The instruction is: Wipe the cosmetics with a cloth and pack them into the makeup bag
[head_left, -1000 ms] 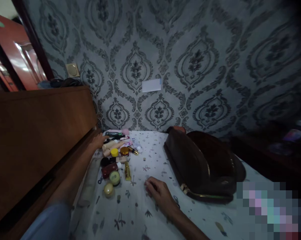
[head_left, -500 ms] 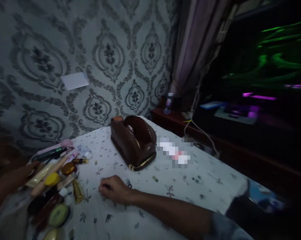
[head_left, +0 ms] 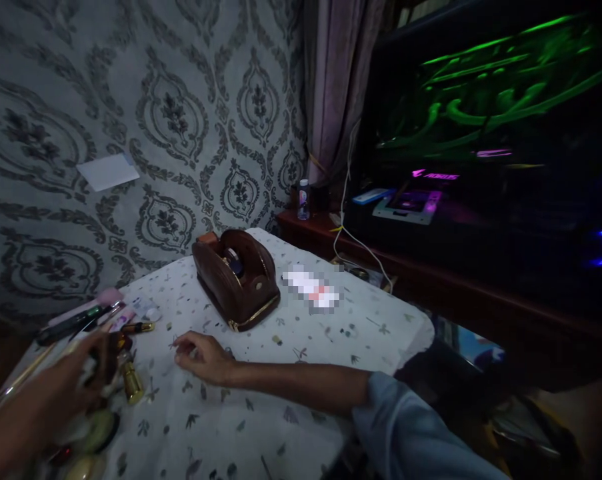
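My left hand (head_left: 78,377) reaches over a pile of cosmetics at the left, its fingers blurred and curled down. Whether they hold anything is hidden. Close to those fingers lie a gold bottle (head_left: 131,380), a gold-and-black tube (head_left: 138,327) and a round green-lidded container (head_left: 101,427). My right hand (head_left: 203,357) rests on the patterned tablecloth (head_left: 221,423), fingers loosely bent, thumb apart, nothing in it. Beyond it stands a brown zip cosmetic bag (head_left: 218,287), unzipped, with a dark item (head_left: 233,261) visible inside.
A blurred-out white and red item (head_left: 311,288) lies right of the bag. Behind stand a small bottle (head_left: 303,200) and a white cable (head_left: 348,167). A dark glass-fronted case (head_left: 481,133) glows green at the right. Patterned wallpaper (head_left: 171,120) backs the table.
The view has swung to the right. My left hand has come further over the cosmetics pile. My right hand stays on the cloth, its fingers loosened from a tighter curl.
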`<state>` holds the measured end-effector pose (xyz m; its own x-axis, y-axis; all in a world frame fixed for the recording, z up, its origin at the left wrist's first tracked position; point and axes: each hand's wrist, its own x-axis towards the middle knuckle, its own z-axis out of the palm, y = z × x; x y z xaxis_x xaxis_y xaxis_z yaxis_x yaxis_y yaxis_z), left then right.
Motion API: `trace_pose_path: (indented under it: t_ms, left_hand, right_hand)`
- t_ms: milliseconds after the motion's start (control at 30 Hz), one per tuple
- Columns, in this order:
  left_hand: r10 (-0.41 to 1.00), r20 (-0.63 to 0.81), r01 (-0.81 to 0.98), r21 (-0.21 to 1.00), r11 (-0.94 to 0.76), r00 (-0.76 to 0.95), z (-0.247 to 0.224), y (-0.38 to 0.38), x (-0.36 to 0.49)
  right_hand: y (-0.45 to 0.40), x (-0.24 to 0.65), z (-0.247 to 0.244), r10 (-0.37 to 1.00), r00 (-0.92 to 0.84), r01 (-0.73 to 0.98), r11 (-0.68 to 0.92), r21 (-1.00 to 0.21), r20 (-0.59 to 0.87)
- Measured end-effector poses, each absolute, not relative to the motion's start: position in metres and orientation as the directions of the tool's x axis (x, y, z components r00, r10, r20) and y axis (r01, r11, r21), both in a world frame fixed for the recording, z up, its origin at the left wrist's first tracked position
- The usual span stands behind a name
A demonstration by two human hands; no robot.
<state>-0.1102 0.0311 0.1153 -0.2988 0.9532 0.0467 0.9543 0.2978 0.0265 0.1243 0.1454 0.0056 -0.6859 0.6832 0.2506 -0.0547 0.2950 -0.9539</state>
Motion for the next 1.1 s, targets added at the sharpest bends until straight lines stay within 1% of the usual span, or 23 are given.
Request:
trace_pose_path:
  t_ms: [33,67,100,167,200,267,333,433,500,533,633,733,800,867,900,1000,1100]
  left_hand:
    - [0.975,-0.056,0.974,0.064,0.218,-0.215,0.104,0.030,-0.090]
    - [0.980,-0.115,0.982,0.082,0.170,-0.160,0.093,0.029,-0.068]
    - [0.982,-0.124,0.984,0.088,0.155,-0.144,0.083,0.027,-0.045]
    - [0.969,-0.233,0.989,0.095,0.111,-0.086,0.065,0.026,-0.002]
    - [0.964,-0.240,0.988,0.075,0.132,-0.111,0.058,0.026,0.016]
    - [0.962,-0.247,0.986,0.089,0.143,-0.117,0.047,0.028,0.043]
    - [0.967,-0.214,0.969,0.171,0.178,-0.140,0.041,0.029,0.055]
    - [0.978,-0.101,0.892,0.402,0.207,-0.181,0.038,0.025,0.055]
    - [0.965,-0.010,0.823,0.521,0.228,-0.261,0.038,0.017,0.048]
    - [0.950,0.031,0.797,0.552,0.244,-0.312,0.038,0.013,0.043]
    - [0.877,0.130,0.767,0.555,0.322,-0.462,0.042,0.003,0.030]
    - [0.785,0.271,0.759,0.549,0.349,-0.557,0.049,0.004,0.027]
    - [0.716,0.408,0.779,0.549,0.303,-0.566,0.051,0.010,0.034]
    - [0.722,0.485,0.829,0.515,0.220,-0.493,0.046,0.017,0.045]
    - [0.746,0.486,0.843,0.505,0.186,-0.456,0.041,0.019,0.050]
    - [0.848,0.392,0.864,0.483,0.141,-0.358,0.016,0.017,0.062]
    - [0.900,0.345,0.893,0.440,0.097,-0.267,-0.003,0.007,0.067]
  right_hand:
    - [0.146,0.129,0.010,0.689,-0.680,-0.056,0.294,-0.954,0.252]
    - [0.147,0.135,0.014,0.687,-0.679,-0.054,0.304,-0.951,0.258]
    - [0.147,0.142,0.017,0.682,-0.679,-0.049,0.325,-0.944,0.270]
    - [0.149,0.158,0.021,0.654,-0.691,-0.023,0.406,-0.914,0.308]
    - [0.149,0.166,0.021,0.632,-0.703,-0.002,0.458,-0.889,0.327]
    - [0.149,0.182,0.018,0.581,-0.736,0.045,0.552,-0.833,0.346]
    - [0.149,0.197,0.013,0.529,-0.776,0.062,0.605,-0.794,0.342]
    - [0.151,0.211,0.005,0.482,-0.819,0.046,0.595,-0.802,0.310]
    - [0.153,0.214,0.002,0.462,-0.844,0.052,0.576,-0.816,0.272]
    - [0.154,0.214,0.001,0.443,-0.860,0.062,0.581,-0.812,0.251]
    - [0.156,0.211,0.000,0.365,-0.904,0.082,0.656,-0.751,0.221]
    - [0.155,0.208,-0.001,0.356,-0.909,0.115,0.715,-0.689,0.217]
    - [0.154,0.208,-0.003,0.376,-0.903,0.145,0.724,-0.674,0.210]
    - [0.153,0.207,-0.004,0.393,-0.894,0.161,0.729,-0.665,0.213]
    - [0.154,0.207,-0.004,0.399,-0.891,0.167,0.733,-0.659,0.218]
    - [0.154,0.205,-0.006,0.411,-0.883,0.188,0.753,-0.631,0.227]
    - [0.153,0.203,-0.008,0.432,-0.866,0.211,0.772,-0.599,0.252]
